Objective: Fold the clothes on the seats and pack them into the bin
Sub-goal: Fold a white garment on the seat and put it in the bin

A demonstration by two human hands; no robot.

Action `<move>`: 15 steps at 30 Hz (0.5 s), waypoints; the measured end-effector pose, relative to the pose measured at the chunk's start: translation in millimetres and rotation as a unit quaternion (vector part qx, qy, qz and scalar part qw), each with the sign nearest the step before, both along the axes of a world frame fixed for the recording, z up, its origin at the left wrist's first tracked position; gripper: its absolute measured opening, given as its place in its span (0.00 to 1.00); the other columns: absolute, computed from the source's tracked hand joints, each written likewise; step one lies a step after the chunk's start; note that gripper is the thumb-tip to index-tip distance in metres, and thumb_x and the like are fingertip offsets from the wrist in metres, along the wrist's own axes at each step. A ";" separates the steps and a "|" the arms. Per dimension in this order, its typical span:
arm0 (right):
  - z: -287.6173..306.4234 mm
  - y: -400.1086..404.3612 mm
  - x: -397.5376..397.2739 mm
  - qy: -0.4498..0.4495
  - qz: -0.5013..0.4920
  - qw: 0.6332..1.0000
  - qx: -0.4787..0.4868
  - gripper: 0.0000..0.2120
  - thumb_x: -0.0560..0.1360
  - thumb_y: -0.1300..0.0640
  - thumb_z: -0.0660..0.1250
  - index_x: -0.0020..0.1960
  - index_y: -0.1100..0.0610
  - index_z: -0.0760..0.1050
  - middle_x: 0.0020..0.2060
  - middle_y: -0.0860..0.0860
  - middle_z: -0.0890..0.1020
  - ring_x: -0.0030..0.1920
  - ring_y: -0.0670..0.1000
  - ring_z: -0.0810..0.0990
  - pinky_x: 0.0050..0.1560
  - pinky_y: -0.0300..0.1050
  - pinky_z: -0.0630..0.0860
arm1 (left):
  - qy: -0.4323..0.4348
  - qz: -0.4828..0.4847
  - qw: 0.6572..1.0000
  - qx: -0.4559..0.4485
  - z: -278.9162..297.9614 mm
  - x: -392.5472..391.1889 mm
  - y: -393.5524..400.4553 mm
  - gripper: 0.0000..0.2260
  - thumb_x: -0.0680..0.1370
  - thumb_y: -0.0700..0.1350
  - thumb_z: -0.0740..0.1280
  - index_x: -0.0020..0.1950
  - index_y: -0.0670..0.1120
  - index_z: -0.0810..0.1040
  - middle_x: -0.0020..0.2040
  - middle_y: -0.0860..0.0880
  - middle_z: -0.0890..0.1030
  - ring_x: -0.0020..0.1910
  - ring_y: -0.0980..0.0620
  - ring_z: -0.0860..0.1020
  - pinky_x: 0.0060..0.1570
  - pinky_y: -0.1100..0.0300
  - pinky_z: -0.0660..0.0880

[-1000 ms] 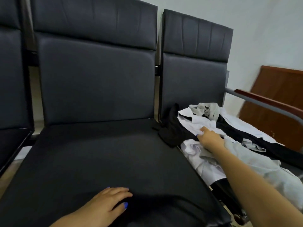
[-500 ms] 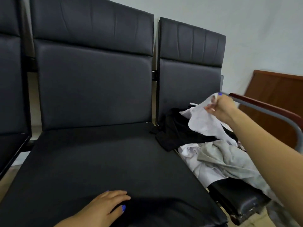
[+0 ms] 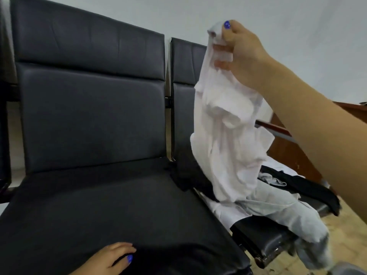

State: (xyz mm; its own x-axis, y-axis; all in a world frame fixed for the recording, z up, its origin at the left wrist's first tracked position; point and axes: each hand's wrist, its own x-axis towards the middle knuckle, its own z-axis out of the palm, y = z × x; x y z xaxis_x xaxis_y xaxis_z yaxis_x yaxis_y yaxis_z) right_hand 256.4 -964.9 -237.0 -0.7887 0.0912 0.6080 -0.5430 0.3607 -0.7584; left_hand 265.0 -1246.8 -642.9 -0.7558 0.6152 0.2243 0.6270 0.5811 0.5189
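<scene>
Shirt point(image 3: 226, 135) hangs lengthwise below right hand point(image 3: 241, 54), pinched at top, above right seat's pile point(image 3: 278, 205); left hand point(image 3: 111, 259) rests relaxed on middle seat point(image 3: 119, 205).

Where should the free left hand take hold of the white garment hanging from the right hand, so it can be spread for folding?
Probably at the loose lower edge of the white garment, coming from the left. The right hand grips its top bunched, so it hangs crumpled above the pile of clothes. The left hand rests on the near seat.

Head cam, close, fwd-down over seats point(image 3: 123, 205).
</scene>
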 end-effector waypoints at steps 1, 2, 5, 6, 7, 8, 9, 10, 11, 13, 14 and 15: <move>-3.4 -7.3 2.5 -0.011 0.016 1.000 0.002 0.07 0.82 0.59 0.53 0.50 0.56 0.69 0.38 0.48 0.71 0.31 0.44 0.69 0.36 0.39 0.70 | -0.009 0.021 0.999 0.026 5.9 3.9 0.1 0.08 0.72 0.72 0.56 0.49 0.79 0.70 0.57 0.75 0.69 0.57 0.75 0.69 0.58 0.86 0.53; -7.0 -14.2 5.2 -0.023 0.032 0.999 0.003 0.07 0.82 0.58 0.54 0.50 0.55 0.70 0.39 0.47 0.72 0.31 0.43 0.71 0.37 0.40 0.70 | -0.074 0.050 0.995 0.051 17.6 10.5 0.5 0.05 0.75 0.65 0.61 0.48 0.72 0.75 0.57 0.70 0.71 0.56 0.75 0.69 0.55 0.85 0.55; -18.4 -35.4 13.4 -0.058 0.083 0.995 0.000 0.09 0.83 0.56 0.54 0.48 0.53 0.71 0.47 0.48 0.74 0.46 0.46 0.75 0.47 0.44 0.73 | -0.290 0.104 0.930 0.202 32.7 14.6 -1.8 0.26 0.59 0.69 0.74 0.45 0.50 0.84 0.48 0.53 0.85 0.51 0.60 0.80 0.53 0.72 0.70; -22.2 -42.0 16.6 -0.069 0.102 0.992 -0.003 0.09 0.83 0.56 0.54 0.50 0.52 0.72 0.50 0.49 0.75 0.49 0.48 0.75 0.49 0.45 0.74 | -0.323 0.128 0.903 0.252 37.2 16.1 -2.7 0.34 0.54 0.70 0.75 0.47 0.45 0.84 0.42 0.48 0.86 0.47 0.54 0.83 0.49 0.66 0.74; -25.8 -48.7 19.7 -0.079 0.125 0.989 -0.011 0.09 0.83 0.55 0.54 0.54 0.53 0.73 0.53 0.50 0.75 0.51 0.49 0.75 0.50 0.46 0.76 | -0.359 0.152 0.880 0.272 44.7 18.5 -2.8 0.33 0.60 0.69 0.73 0.50 0.42 0.83 0.40 0.46 0.86 0.45 0.49 0.83 0.48 0.60 0.76; -29.1 -55.1 23.4 -0.087 0.145 0.985 -0.019 0.11 0.83 0.55 0.55 0.60 0.55 0.72 0.56 0.51 0.75 0.53 0.50 0.76 0.52 0.47 0.77 | -0.380 0.167 0.867 0.275 53.1 20.6 -1.7 0.26 0.71 0.64 0.68 0.54 0.43 0.82 0.42 0.47 0.85 0.46 0.47 0.82 0.51 0.55 0.74; -31.9 -61.4 27.0 -0.094 0.165 0.981 -0.027 0.13 0.83 0.55 0.55 0.64 0.56 0.71 0.58 0.52 0.75 0.55 0.51 0.76 0.55 0.49 0.78 | -0.394 0.183 0.856 0.281 59.6 21.7 -1.6 0.20 0.78 0.60 0.60 0.56 0.47 0.80 0.46 0.49 0.85 0.49 0.46 0.81 0.55 0.51 0.72; -34.1 -67.6 30.8 -0.097 0.184 0.978 -0.032 0.14 0.83 0.55 0.55 0.66 0.57 0.70 0.59 0.53 0.75 0.56 0.52 0.76 0.58 0.51 0.77 | -0.408 0.186 0.841 0.304 65.5 23.6 -3.6 0.18 0.79 0.60 0.56 0.56 0.51 0.79 0.50 0.50 0.83 0.51 0.46 0.80 0.57 0.48 0.70; -35.8 -74.6 33.9 -0.100 0.202 0.974 -0.036 0.15 0.83 0.55 0.55 0.67 0.58 0.70 0.59 0.53 0.75 0.58 0.52 0.76 0.60 0.53 0.76 | -0.418 0.185 0.826 0.331 69.1 24.4 -6.9 0.17 0.78 0.62 0.56 0.56 0.54 0.77 0.53 0.51 0.82 0.53 0.46 0.80 0.57 0.45 0.71; -38.5 -87.0 39.2 -0.099 0.235 0.966 -0.046 0.16 0.83 0.55 0.54 0.68 0.59 0.69 0.59 0.53 0.75 0.58 0.53 0.76 0.62 0.55 0.75 | -0.432 0.175 0.799 0.380 76.7 26.4 -12.7 0.20 0.72 0.67 0.62 0.56 0.57 0.76 0.53 0.50 0.83 0.54 0.44 0.81 0.53 0.42 0.76; -39.9 -92.0 40.8 -0.101 0.248 0.962 -0.053 0.17 0.83 0.55 0.54 0.69 0.59 0.68 0.58 0.54 0.75 0.58 0.53 0.76 0.62 0.55 0.75 | -0.435 0.169 0.785 0.408 79.3 27.6 -15.2 0.21 0.70 0.66 0.66 0.57 0.57 0.76 0.53 0.48 0.83 0.53 0.42 0.81 0.50 0.41 0.77; -41.7 -96.0 41.6 -0.105 0.260 0.958 -0.059 0.17 0.83 0.56 0.55 0.69 0.60 0.68 0.58 0.54 0.75 0.57 0.53 0.76 0.61 0.55 0.76 | -0.433 0.169 0.774 0.430 81.5 28.5 -16.3 0.20 0.70 0.62 0.69 0.58 0.54 0.76 0.52 0.47 0.84 0.52 0.41 0.82 0.49 0.41 0.78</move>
State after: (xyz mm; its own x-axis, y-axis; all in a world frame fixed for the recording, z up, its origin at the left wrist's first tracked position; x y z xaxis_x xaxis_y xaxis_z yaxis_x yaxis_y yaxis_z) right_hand 298.0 -1060.9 -278.7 -0.8498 -0.2885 0.4411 -0.4575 -0.0119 -0.8891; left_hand 293.5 -1263.0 -561.4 -0.9371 0.2545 -0.2388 -0.2837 -0.1569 0.9460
